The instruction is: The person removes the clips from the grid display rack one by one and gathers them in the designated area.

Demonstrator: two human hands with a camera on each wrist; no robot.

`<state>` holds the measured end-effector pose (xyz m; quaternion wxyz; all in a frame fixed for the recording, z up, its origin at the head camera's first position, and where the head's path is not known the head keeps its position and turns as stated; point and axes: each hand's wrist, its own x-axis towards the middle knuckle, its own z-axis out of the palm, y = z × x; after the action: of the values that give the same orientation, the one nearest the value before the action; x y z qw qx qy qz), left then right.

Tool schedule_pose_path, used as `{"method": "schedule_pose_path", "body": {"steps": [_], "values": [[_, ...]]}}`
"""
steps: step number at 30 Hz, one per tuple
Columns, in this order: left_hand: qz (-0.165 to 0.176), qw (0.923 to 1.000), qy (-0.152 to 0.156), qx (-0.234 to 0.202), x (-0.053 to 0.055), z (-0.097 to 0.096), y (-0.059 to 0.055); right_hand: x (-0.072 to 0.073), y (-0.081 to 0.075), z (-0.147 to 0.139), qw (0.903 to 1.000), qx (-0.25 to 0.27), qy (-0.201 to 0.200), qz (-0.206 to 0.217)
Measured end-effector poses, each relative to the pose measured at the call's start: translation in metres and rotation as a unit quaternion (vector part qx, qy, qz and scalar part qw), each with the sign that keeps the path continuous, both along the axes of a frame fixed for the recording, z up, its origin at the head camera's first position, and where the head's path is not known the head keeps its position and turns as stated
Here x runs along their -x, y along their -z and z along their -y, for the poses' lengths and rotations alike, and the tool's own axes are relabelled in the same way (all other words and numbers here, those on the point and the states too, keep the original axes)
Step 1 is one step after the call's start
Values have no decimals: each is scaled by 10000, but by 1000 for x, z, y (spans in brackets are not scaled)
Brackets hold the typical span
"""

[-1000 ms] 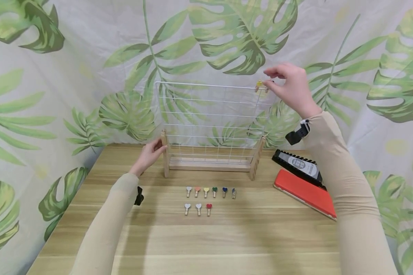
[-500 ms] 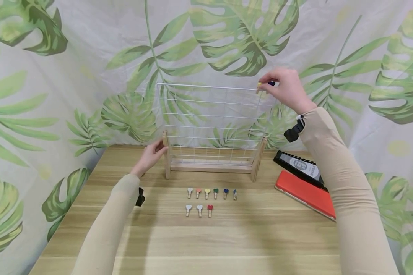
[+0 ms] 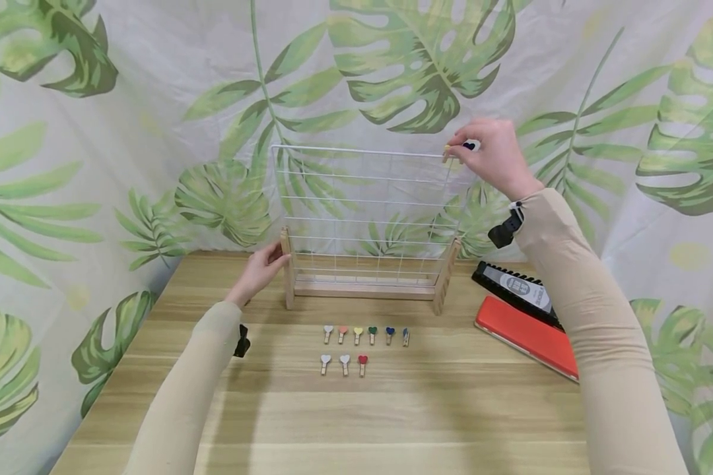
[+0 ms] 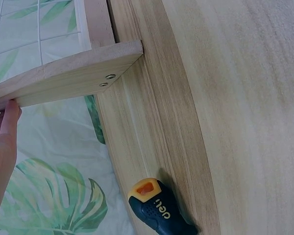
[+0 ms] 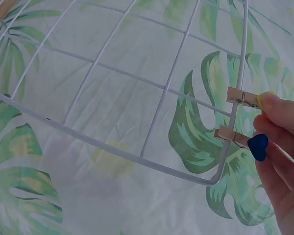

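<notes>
My right hand (image 3: 494,155) is at the top right corner of a white wire grid (image 3: 362,177). Thumb and index finger pinch a clothespin with a yellow heart (image 5: 246,98), whose wooden jaws straddle the grid's edge wire. Just beside it, a clothespin with a dark blue heart (image 5: 257,147) is clipped on the same wire, close to the curled fingers. My left hand (image 3: 261,269) holds the left post of the grid's wooden stand (image 3: 287,277), thumb in front. In the left wrist view its fingers (image 4: 10,120) touch the post's outer face.
Several heart clothespins (image 3: 358,335) lie in two rows before the stand. To the right are a red case (image 3: 525,333) and a black tray with a grey label (image 3: 517,290). A dark tool with a yellow end (image 4: 159,208) lies left of the stand.
My right hand has come down and slightly left from above the yellow-heart clothespin and now pinches it. The left hand stays on the post. The clothespins on the table are unmoved.
</notes>
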<state>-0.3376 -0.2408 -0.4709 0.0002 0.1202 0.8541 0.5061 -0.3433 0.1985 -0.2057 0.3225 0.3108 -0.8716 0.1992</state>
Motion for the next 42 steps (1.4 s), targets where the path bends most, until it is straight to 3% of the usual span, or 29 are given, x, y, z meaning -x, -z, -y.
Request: {"method": "schedule_pose_path", "body": {"steps": [8, 12, 16, 22, 26, 32, 39, 42], "values": [[68, 10000, 23, -36, -1, -2, 3, -5, 0, 1, 9987, 331, -6, -394], [35, 10000, -5, -26, -1, -3, 3, -11, 1, 2, 9987, 375, -12, -350], [-37, 10000, -10, -31, 0, -3, 5, -22, 12, 4, 9986, 405, -100, -325], [-149, 9998, -56, 130, 0, -3, 6, -40, 40, 9, 9974, 458, -523, -201], [-88, 9999, -85, 78, 1, -1, 2, -51, 73, 18, 9956, 282, -894, 34], [-115, 9999, -74, 26, 6, 0, 0, -63, 144, 36, 9874, -23, -1284, 920], [-122, 9998, -69, 145, 4, -2, 0, -80, 223, 50, 9716, 44, -1262, 1999], [-113, 9998, -65, 149, 1, -3, -1, -88, 256, 54, 9589, 7, -1248, 2547]]}}
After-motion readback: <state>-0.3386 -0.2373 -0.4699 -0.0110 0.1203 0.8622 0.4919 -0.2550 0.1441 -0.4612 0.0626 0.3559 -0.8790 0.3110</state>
